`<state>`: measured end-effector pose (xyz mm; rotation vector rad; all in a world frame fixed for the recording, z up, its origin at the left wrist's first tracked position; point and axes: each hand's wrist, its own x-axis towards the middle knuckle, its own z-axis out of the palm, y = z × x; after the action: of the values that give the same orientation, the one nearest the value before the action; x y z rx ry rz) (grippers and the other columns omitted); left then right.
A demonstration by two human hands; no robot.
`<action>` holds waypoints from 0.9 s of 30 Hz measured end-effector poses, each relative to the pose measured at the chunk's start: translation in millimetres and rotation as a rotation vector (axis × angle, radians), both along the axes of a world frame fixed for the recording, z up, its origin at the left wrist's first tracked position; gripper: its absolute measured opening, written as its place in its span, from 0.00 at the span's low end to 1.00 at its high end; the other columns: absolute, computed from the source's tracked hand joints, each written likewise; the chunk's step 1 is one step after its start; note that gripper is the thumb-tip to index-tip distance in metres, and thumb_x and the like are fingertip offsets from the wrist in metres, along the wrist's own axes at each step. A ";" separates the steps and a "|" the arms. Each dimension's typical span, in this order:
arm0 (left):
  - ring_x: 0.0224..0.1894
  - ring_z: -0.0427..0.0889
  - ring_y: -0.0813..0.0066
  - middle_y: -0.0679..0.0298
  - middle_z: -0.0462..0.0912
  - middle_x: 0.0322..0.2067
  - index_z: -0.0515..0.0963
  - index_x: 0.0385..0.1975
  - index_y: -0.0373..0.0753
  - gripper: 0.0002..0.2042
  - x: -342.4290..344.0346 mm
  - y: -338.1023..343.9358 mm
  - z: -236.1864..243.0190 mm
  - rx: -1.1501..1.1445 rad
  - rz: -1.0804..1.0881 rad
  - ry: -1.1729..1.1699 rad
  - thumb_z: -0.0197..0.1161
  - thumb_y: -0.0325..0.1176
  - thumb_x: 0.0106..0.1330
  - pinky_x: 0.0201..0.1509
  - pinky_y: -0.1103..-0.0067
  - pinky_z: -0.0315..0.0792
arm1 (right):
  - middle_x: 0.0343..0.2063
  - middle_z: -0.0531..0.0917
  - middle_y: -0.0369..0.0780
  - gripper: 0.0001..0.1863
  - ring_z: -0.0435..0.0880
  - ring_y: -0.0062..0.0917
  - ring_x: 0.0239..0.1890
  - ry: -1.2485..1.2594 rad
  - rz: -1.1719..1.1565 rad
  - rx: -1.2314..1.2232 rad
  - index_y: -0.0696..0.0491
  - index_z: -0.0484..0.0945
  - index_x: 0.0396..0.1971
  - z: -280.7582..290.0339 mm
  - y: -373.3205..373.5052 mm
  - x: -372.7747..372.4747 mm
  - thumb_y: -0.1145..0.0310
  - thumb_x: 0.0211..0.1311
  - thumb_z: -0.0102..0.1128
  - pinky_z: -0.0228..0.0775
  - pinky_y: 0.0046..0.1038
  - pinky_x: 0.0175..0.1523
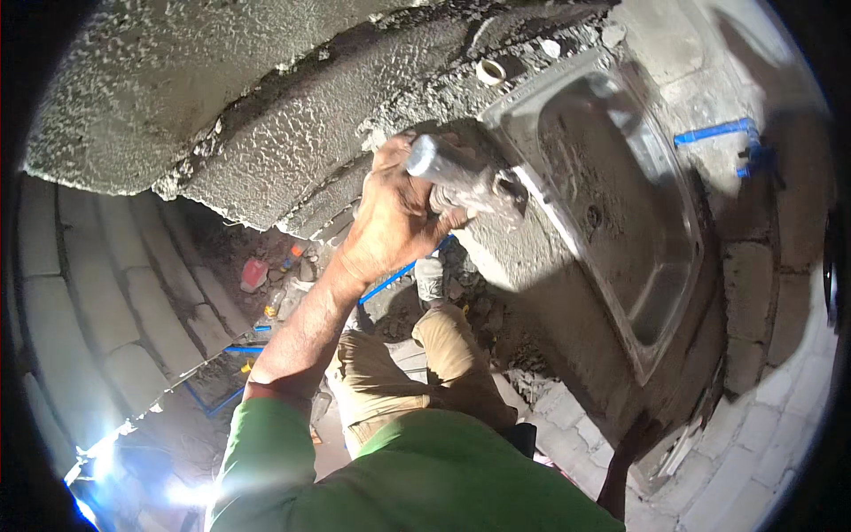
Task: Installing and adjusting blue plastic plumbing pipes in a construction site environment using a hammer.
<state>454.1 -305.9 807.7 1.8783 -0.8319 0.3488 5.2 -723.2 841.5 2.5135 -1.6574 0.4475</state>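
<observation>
Rough cement (292,151) flanks a steel sink (660,301). Left of it, the left hand (394,208) is clasped around a mortar-crusted metal tool (456,173), probably heavy, rigid, gritty; hold clear of its ends. Shadow hides the right hand's (640,436) grip; I can't tell.

Sink (625,230) right of left hand (399,199), set in counter (510,248); pipe (714,133) farther right; block wall (106,301) well left

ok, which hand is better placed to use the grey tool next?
Left, likely: the left hand holds the grey tool near the sink; the right hand sits apart, low by the slab.
</observation>
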 end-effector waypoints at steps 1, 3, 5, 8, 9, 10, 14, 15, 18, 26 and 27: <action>0.59 0.73 0.62 0.58 0.80 0.50 0.78 0.49 0.37 0.23 0.0 0.3 1.5 -0.001 0.011 0.003 0.75 0.34 0.52 0.66 0.65 0.60 | 0.49 0.76 0.60 0.29 0.73 0.49 0.51 0.008 0.005 -0.103 0.69 0.74 0.45 1.3 2.5 -1.0 0.51 0.68 0.53 0.63 0.42 0.58; 0.60 0.73 0.63 0.59 0.80 0.50 0.79 0.47 0.37 0.21 -0.4 0.3 3.2 0.065 -0.021 -0.038 0.74 0.35 0.53 0.66 0.65 0.59 | 0.47 0.75 0.59 0.29 0.72 0.49 0.51 0.076 0.005 -0.064 0.69 0.73 0.44 -0.3 -24.0 -32.2 0.51 0.68 0.54 0.62 0.43 0.59; 0.59 0.74 0.63 0.60 0.81 0.49 0.80 0.45 0.41 0.20 1.9 -1.0 -0.4 0.031 -0.012 -0.040 0.74 0.34 0.52 0.65 0.65 0.58 | 0.46 0.74 0.58 0.29 0.71 0.49 0.51 0.144 -0.005 -0.018 0.69 0.72 0.42 -10.0 -38.1 -43.1 0.51 0.68 0.54 0.61 0.43 0.59; 0.58 0.77 0.66 0.64 0.84 0.45 0.82 0.40 0.46 0.15 1.4 -4.1 2.4 -0.074 0.006 -0.037 0.72 0.33 0.50 0.65 0.66 0.56 | 0.38 0.73 0.57 0.28 0.70 0.48 0.43 -0.074 0.060 -0.104 0.69 0.71 0.34 -20.3 -39.1 -45.9 0.51 0.68 0.55 0.62 0.44 0.55; 0.57 0.77 0.65 0.64 0.84 0.45 0.82 0.38 0.45 0.13 1.9 -4.7 3.8 -0.065 0.010 -0.088 0.71 0.33 0.51 0.65 0.66 0.56 | 0.38 0.74 0.57 0.28 0.70 0.48 0.44 -0.143 0.117 -0.114 0.69 0.71 0.34 -21.8 -37.5 -46.0 0.51 0.68 0.55 0.62 0.44 0.55; 0.57 0.77 0.65 0.64 0.84 0.46 0.82 0.38 0.45 0.12 2.4 -4.7 2.7 -0.092 -0.001 -0.077 0.71 0.33 0.52 0.65 0.66 0.56 | 0.39 0.74 0.57 0.28 0.71 0.49 0.45 -0.214 0.176 -0.120 0.69 0.71 0.35 -21.8 -34.4 -44.3 0.51 0.68 0.54 0.62 0.44 0.56; 0.58 0.76 0.65 0.63 0.84 0.46 0.83 0.39 0.45 0.13 -1.1 -9.3 -10.5 -0.143 0.003 0.038 0.69 0.34 0.52 0.66 0.65 0.55 | 0.49 0.73 0.60 0.29 0.71 0.48 0.49 -0.135 0.017 -0.114 0.68 0.73 0.40 -22.7 -30.1 -40.8 0.50 0.67 0.55 0.61 0.43 0.57; 0.58 0.76 0.65 0.63 0.84 0.46 0.83 0.40 0.45 0.14 -4.1 -11.0 -11.5 -0.212 0.008 0.131 0.69 0.34 0.51 0.66 0.65 0.55 | 0.49 0.73 0.60 0.29 0.71 0.48 0.49 -0.134 0.010 -0.115 0.68 0.73 0.40 -16.3 -35.0 -47.3 0.50 0.67 0.55 0.61 0.43 0.57; 0.57 0.75 0.66 0.64 0.82 0.48 0.83 0.41 0.46 0.16 0.5 -8.7 -13.0 -0.190 -0.019 0.032 0.68 0.29 0.49 0.66 0.65 0.55 | 0.49 0.74 0.61 0.34 0.73 0.49 0.47 -0.034 0.114 -0.119 0.68 0.73 0.52 -14.5 -38.1 -43.4 0.48 0.66 0.56 0.62 0.42 0.58; 0.45 0.77 0.62 0.60 0.81 0.32 0.81 0.39 0.37 0.19 3.6 -3.8 2.8 0.083 0.071 -0.096 0.75 0.41 0.51 0.61 0.66 0.59 | 0.43 0.78 0.58 0.29 0.74 0.47 0.46 -0.011 -0.010 -0.011 0.68 0.74 0.41 -16.0 -49.2 -48.0 0.49 0.67 0.56 0.64 0.41 0.55; 0.45 0.77 0.62 0.60 0.81 0.32 0.81 0.39 0.37 0.19 4.3 -2.5 2.3 0.088 0.069 -0.096 0.75 0.41 0.51 0.61 0.66 0.59 | 0.41 0.78 0.58 0.29 0.74 0.46 0.45 -0.034 0.018 -0.036 0.68 0.75 0.39 -18.3 -46.7 -49.0 0.49 0.67 0.57 0.65 0.41 0.53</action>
<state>458.4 -308.4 810.0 1.9880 -0.8601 0.4547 -43.8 -769.9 823.2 2.5112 -1.6244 0.5200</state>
